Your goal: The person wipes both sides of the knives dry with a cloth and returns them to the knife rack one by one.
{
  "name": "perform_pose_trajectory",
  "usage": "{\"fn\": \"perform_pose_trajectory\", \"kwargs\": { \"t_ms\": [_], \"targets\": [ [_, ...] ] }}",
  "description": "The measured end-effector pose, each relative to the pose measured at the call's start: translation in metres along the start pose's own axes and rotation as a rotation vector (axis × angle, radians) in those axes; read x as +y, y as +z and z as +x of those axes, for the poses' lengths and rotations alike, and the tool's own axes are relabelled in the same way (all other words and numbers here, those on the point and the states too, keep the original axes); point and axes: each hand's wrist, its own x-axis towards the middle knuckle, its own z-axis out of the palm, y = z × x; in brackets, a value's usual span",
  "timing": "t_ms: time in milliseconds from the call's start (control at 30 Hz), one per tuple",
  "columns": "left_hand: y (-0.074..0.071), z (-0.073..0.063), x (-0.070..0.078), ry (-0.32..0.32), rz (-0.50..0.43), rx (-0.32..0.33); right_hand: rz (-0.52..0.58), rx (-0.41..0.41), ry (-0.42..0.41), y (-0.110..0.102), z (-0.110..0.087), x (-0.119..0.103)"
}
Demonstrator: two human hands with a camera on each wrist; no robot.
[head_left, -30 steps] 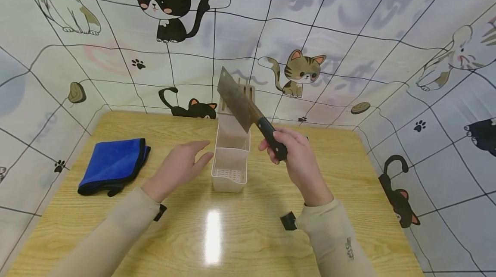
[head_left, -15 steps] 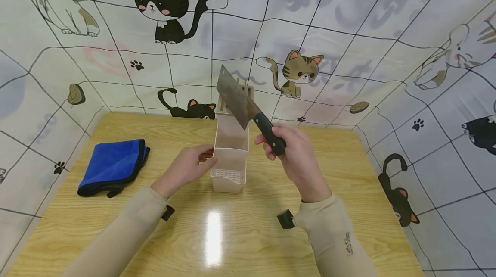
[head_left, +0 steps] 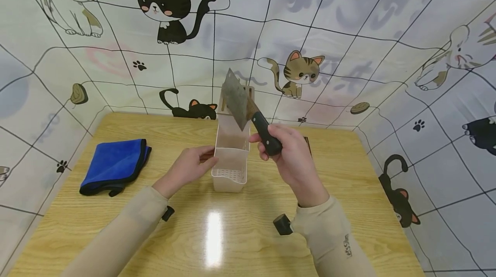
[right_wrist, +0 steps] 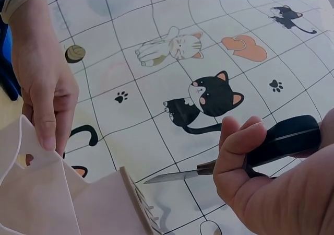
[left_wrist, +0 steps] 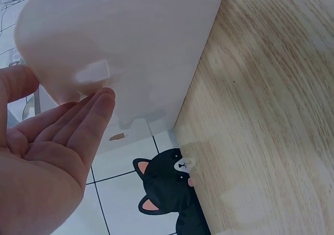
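Note:
A cream plastic knife holder [head_left: 229,185] stands mid-table, with two open compartments in front and a slotted top [head_left: 252,92] at the back. My left hand [head_left: 187,166] grips its left wall. In the left wrist view the fingers [left_wrist: 99,109] lie along the outer wall [left_wrist: 135,42]; in the right wrist view the thumb [right_wrist: 47,125] lies over the rim. With my right hand [head_left: 296,160] I hold a cleaver by its black handle [head_left: 265,132]. Its broad blade [head_left: 235,96] tilts up to the left, in front of the slotted top, hiding part of it; I cannot tell whether they touch.
A folded blue cloth [head_left: 114,165] with black edging lies at the table's left. A thin dark object [head_left: 308,144], mostly hidden, shows behind my right hand. Cat-printed sheeting [head_left: 193,66] surrounds the wooden table [head_left: 252,238] at the back and sides.
My left hand has moved right, from beside the holder onto its left wall. My right hand has shifted slightly left, and the cleaver has turned more upright over the slotted top.

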Motion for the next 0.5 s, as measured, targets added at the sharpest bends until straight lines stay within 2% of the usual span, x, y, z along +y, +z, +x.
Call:
{"fn": "perform_pose_trajectory", "kwargs": {
  "t_ms": [500],
  "targets": [
    [-0.0013, -0.0005, 0.0004, -0.017, 0.002, -0.013, -0.008, 0.022, 0.012, 0.0077, 0.0006, -0.0060]
  ]
}}
